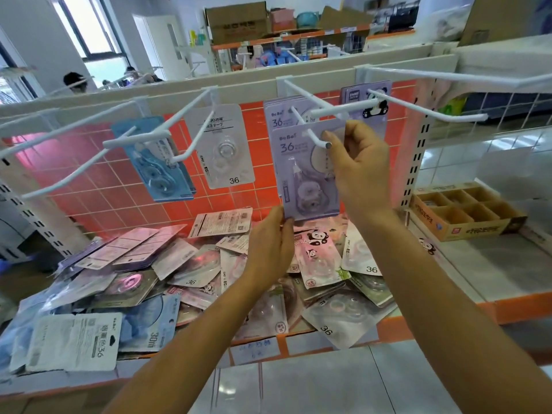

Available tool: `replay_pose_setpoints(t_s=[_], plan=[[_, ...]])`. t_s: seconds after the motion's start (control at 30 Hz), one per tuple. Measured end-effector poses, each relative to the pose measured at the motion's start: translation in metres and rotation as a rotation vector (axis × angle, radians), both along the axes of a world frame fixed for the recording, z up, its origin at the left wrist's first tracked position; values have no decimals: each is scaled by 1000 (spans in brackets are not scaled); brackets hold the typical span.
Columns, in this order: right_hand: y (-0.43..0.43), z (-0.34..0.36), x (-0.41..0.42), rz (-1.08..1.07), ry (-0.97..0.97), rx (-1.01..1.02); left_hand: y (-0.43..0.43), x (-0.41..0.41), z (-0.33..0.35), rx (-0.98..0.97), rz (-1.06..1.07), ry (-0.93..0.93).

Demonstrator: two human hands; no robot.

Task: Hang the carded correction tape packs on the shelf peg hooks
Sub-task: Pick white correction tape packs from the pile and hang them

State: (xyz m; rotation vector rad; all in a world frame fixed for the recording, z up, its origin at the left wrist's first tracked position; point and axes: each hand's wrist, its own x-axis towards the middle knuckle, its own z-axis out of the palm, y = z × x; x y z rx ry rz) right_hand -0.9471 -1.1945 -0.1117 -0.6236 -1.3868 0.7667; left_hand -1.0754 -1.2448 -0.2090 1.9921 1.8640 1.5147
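A lilac correction tape pack point(301, 174) marked 36 hangs at the tip of a white peg hook point(310, 134). My right hand point(358, 162) pinches its top right corner beside the hook tip. My left hand point(271, 246) holds its bottom left corner between thumb and fingers. More lilac packs point(280, 115) hang behind it on the same hook. A blue pack point(155, 162), a clear white pack point(222, 147) and a panda pack point(373, 106) hang on neighbouring hooks. Several loose packs point(191, 273) lie heaped on the shelf below.
Long white peg hooks point(424, 107) jut toward me at head height to the right and left. A cardboard divider box point(466, 210) stands on the shelf at right. The orange grid back panel point(104, 186) is behind the hooks. A person's head point(74, 80) shows beyond the shelf.
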Motion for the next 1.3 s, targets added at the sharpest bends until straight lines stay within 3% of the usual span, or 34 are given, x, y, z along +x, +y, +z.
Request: replay_pose_setpoints(t_s=[0.23,0.63,0.87,1.13,1.3], plan=[[71,6,-28,-175,-252,-12,50,-25,15,-123,108,83],[99,0,-42,-221,-325,-83,82,-39,19,-276,175,104],[78,-56,-26,-166,-410,-207,63,-22,-7,-376,182,135],[53,-117,-2,-143,-858,-330,40,9,-26,-395,40,278],[41,-136,10,-177,-1017,-387,32,28,-42,-416,-47,435]])
